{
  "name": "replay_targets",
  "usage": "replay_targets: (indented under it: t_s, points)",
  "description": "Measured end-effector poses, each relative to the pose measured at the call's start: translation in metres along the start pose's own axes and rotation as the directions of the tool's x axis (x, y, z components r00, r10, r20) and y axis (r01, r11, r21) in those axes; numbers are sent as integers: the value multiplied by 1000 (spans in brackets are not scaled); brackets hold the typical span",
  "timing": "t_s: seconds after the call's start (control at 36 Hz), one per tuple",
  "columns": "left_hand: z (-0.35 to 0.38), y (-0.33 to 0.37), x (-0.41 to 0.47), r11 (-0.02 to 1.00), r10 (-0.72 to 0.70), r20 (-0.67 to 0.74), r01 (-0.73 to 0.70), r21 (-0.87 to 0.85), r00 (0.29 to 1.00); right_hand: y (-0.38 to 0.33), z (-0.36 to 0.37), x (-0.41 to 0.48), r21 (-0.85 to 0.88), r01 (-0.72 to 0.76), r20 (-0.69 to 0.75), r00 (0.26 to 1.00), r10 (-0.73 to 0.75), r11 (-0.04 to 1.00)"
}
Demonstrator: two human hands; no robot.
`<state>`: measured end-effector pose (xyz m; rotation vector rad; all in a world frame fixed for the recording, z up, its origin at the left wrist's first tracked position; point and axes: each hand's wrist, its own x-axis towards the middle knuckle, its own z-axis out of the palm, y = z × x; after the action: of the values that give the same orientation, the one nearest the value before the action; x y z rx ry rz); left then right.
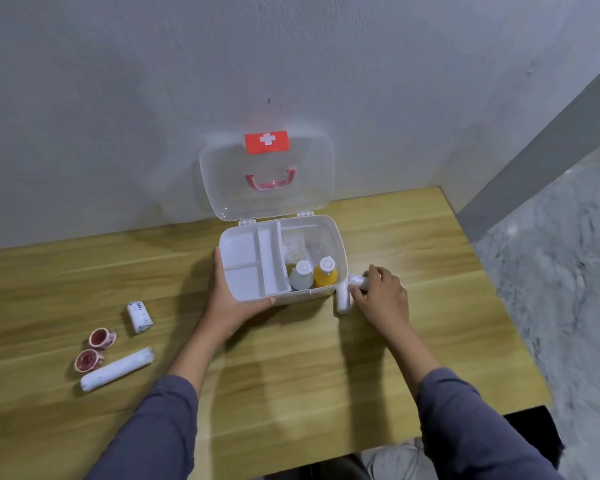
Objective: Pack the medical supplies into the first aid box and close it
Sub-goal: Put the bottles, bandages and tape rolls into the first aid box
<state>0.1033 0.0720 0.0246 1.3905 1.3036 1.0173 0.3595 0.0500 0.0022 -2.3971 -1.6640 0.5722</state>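
The white first aid box (pixel 340 252) stands open on the wooden table, its clear lid (pixel 267 178) upright against the wall. A white divided tray (pixel 253 261) fills its left half; a clear bottle (pixel 301 276) and a yellow bottle (pixel 325 271) stand in the right half. My left hand (pixel 229 299) grips the box's front left corner. My right hand (pixel 381 296) closes on a white bandage roll (pixel 356 281) just right of the box, and a second roll (pixel 343 301) lies touching it.
At the left of the table (pixel 291 368) lie a short bandage roll (pixel 139 317), a long white roll (pixel 116 369) and two pink tape rolls (pixel 102 338) (pixel 88 360). The table's right edge drops to a marbled floor (pixel 568 271). A wall stands right behind the box.
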Motion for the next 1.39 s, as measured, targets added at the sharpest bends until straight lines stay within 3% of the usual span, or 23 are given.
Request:
replay_targets:
  t_s: [0.5,0.58,0.69,0.78,1.0,1.22,1.39]
  points:
    - [-1,-2,0,1000,3,-21,-3,12,1000,-6,10,-16,8,-116,23,993,116,993]
    - [-1,-1,-1,1000,10,-23,-9,13,1000,0,13,-14,113,-144,-14,989,147,983]
    - [0,2,-1,1000,10,-14,-10,7,1000,-4,13,-3,412,-204,-28,971,237,888]
    - [0,2,-2,1000,4,-10,-4,7,1000,-12,12,3,499,-147,-9,985,175,854]
    - [-1,1,-1,1000,-1,-17,1,21,1000,-12,32,-15,313,9,1,1000,-9,950]
    - [-1,2,-2,1000,13,-14,-13,25,1000,-3,26,-12,38,-57,-69,996,59,998]
    - [-2,0,-1,999,2,-11,-2,36,1000,-2,28,-4,47,-40,-68,997,43,998]
